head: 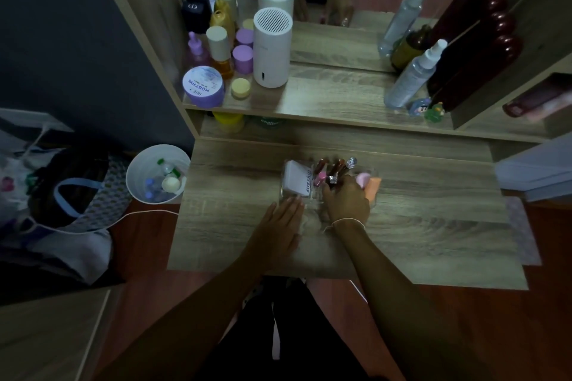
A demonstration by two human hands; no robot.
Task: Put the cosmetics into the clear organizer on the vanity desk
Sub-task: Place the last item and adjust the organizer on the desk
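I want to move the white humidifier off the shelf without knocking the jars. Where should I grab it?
Wrap a hand around the middle of the white humidifier, coming from its right side. It is a tall upright cylinder with smooth walls, the purple jars crowd its left, and the shelf to its right is bare.

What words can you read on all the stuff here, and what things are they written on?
"MOIST HYA" on the lid of the purple jar, seen upside down; the smaller print beside it is too small to read.
"4U2skin", as best it reads, on the side of the white box in the clear organizer.
A small logo on each of the two black caps, too small to read.
Green jar under the shelf: lettering too blurred to read.
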